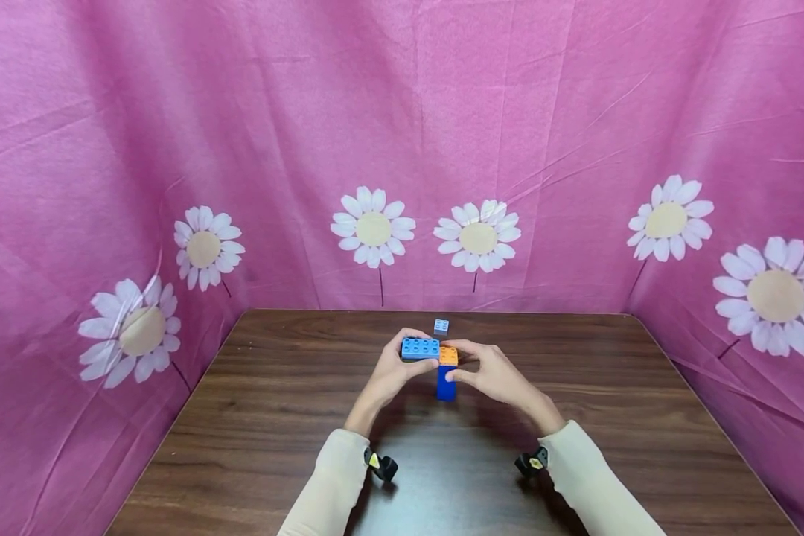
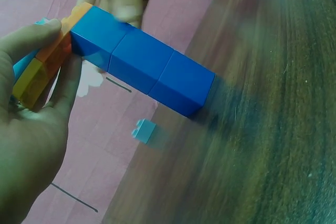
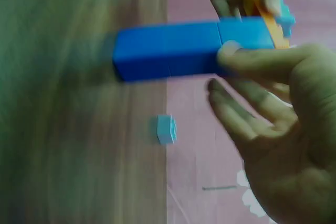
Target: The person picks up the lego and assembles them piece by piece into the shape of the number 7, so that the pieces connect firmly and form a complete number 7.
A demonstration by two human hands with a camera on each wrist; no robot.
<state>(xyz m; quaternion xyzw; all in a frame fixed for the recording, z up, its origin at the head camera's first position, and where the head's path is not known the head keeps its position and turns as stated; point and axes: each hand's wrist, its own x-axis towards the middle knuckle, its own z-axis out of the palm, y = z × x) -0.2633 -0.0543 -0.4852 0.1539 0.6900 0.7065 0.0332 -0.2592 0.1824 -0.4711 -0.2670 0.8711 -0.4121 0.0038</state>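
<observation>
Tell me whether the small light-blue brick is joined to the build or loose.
Loose: the small light-blue brick lies alone on the table, apart from both hands.

Even, bright light fills the sharp head view, with a soft sheen on the surface (image 1: pixel 442 476), while both wrist views are blurred and smeared.

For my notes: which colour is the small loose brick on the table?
Light blue small brick, clearest in the left wrist view.

You've got a dark blue plastic block column (image 1: pixel 445 387) topped orange, a light blue studded brick (image 1: pixel 420 348), dark brown wood-grain table (image 1: pixel 275 417), pink daisy-print cloth backdrop (image 1: pixel 241 112), small pale blue brick (image 1: pixel 441 325) at 12 o'clock.
</observation>
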